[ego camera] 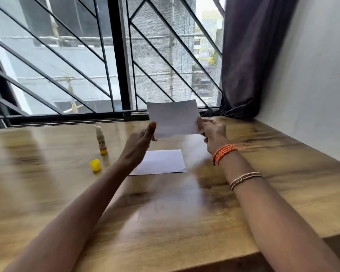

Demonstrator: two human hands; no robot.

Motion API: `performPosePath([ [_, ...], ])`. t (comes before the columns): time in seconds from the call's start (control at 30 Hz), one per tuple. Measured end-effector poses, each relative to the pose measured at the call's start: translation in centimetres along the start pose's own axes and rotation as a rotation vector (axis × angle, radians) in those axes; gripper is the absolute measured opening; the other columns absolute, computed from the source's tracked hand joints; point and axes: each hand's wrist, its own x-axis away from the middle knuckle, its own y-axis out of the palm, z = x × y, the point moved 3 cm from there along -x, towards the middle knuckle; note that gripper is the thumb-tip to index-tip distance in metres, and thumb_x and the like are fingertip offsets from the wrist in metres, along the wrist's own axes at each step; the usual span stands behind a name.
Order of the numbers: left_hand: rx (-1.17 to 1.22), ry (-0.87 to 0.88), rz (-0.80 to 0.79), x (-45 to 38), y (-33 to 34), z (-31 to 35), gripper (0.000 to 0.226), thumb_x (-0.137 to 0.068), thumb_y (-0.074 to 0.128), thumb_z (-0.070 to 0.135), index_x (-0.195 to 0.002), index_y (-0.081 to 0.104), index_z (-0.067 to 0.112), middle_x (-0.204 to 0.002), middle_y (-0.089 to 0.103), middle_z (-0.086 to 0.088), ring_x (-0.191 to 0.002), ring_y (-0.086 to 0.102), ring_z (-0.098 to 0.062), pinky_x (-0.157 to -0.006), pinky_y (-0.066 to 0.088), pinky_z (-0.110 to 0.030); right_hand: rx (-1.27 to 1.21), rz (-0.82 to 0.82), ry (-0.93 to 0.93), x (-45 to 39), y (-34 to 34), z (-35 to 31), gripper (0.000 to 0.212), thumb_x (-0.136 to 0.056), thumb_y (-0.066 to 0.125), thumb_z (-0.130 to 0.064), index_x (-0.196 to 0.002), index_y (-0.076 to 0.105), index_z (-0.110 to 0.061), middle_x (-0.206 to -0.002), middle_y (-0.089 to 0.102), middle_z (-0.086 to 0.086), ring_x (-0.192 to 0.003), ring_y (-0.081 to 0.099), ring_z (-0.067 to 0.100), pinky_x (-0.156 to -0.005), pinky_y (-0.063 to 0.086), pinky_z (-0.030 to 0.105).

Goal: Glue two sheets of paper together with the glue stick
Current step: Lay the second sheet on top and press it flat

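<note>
One white sheet of paper [174,117] is held upright above the table, tilted slightly. My right hand [213,134] pinches its right edge. My left hand [140,143] touches the sheet's lower left corner with its thumb up and fingers partly spread; whether it grips the sheet is unclear. A second white sheet [162,162] lies flat on the wooden table [175,213] below the raised one. To the left the glue stick [101,139] stands upright and uncapped. Its yellow cap [95,165] lies on the table in front of it.
A barred window [86,55] runs along the table's far edge. A dark curtain [249,55] hangs at the back right beside a white wall [312,85]. The table's right front corner ends near my right forearm.
</note>
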Motion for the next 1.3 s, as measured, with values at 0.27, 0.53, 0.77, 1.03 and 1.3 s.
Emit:
performPosePath([
  [0.27,0.035,-0.148,0.12,-0.6,-3.2,-2.8,0.037,-0.092,0.053,0.033,-0.066,0.059,0.008,-0.06,0.048,-0.005,-0.053,0.037,-0.018,-0.054,0.03,-0.03,0.262,-0.31,0.097,1.8,2.5,1.6,0.038,-0.083,0.072,-0.018,-0.107,0.062,0.01,-0.098,0.066,0.02,-0.083,0.061,0.029,-0.084,0.054,0.047],
  [0.53,0.01,-0.284,0.117,0.7,-3.5,-3.4,0.034,-0.095,0.048,0.028,-0.064,0.052,0.015,-0.062,0.051,-0.003,-0.045,0.056,-0.011,-0.038,0.048,-0.017,0.425,-0.395,0.214,2.9,1.6,2.1,0.048,-0.077,0.077,-0.016,-0.115,0.057,0.006,-0.097,0.057,0.012,-0.065,0.058,0.018,-0.055,0.061,0.029],
  [0.77,0.146,-0.46,0.19,0.6,-4.4,-3.4,0.034,-0.097,0.035,0.034,-0.069,0.041,0.016,-0.082,0.05,-0.013,-0.06,0.045,-0.019,-0.062,0.046,-0.029,0.526,-0.385,0.238,3.3,1.1,2.4,0.028,-0.078,0.077,-0.014,-0.095,0.057,-0.002,-0.076,0.051,0.007,-0.059,0.05,0.016,-0.045,0.054,0.02],
  [1.03,0.326,-0.621,0.096,1.3,-3.8,-2.9,0.039,-0.097,0.029,0.044,-0.11,0.04,0.009,-0.075,0.051,-0.014,-0.063,0.053,-0.02,-0.05,0.043,-0.026,0.577,-0.404,0.17,4.0,1.0,2.2,0.026,-0.08,0.075,-0.015,-0.077,0.052,-0.004,-0.067,0.045,0.007,-0.057,0.049,0.019,-0.062,0.053,0.028],
  [1.3,0.38,-0.655,0.064,1.2,-4.2,-3.1,0.057,-0.097,0.03,0.045,-0.134,0.033,0.003,-0.078,0.051,-0.016,-0.068,0.055,-0.022,-0.061,0.049,-0.029,0.526,-0.421,0.192,4.6,1.6,2.4,0.028,-0.081,0.075,-0.013,-0.094,0.053,-0.001,-0.078,0.052,0.01,-0.056,0.052,0.02,-0.043,0.052,0.018],
])
